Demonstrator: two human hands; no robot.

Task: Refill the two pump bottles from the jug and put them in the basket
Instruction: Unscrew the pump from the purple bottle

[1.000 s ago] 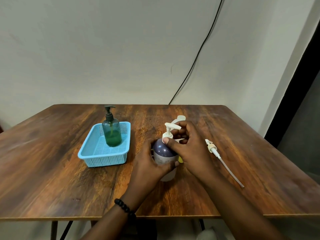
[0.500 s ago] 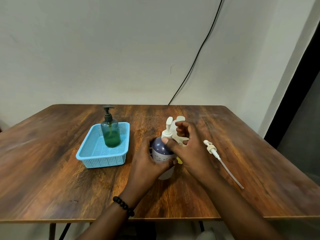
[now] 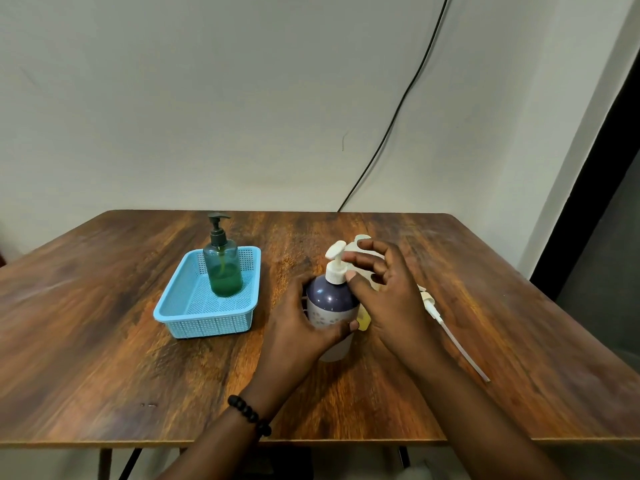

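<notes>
A purple-and-white pump bottle (image 3: 328,299) stands upright at the table's middle, its white pump head (image 3: 336,261) on top. My left hand (image 3: 304,327) wraps around the bottle's body. My right hand (image 3: 388,292) is right beside the pump collar, fingers spread; the thumb touches the collar. A green pump bottle (image 3: 222,268) with a dark pump stands in the blue basket (image 3: 194,317) to the left. The jug (image 3: 363,320) is mostly hidden behind my right hand; only a white handle and a yellowish patch show.
A loose white pump with a long dip tube (image 3: 450,334) lies on the wooden table (image 3: 104,341) to the right of my hands. A black cable (image 3: 391,123) runs down the wall behind the table.
My right hand has opened and loosened off the pump head, which it was gripping and turning before. The pump nozzle has rotated. My left hand has kept its hold on the bottle.
</notes>
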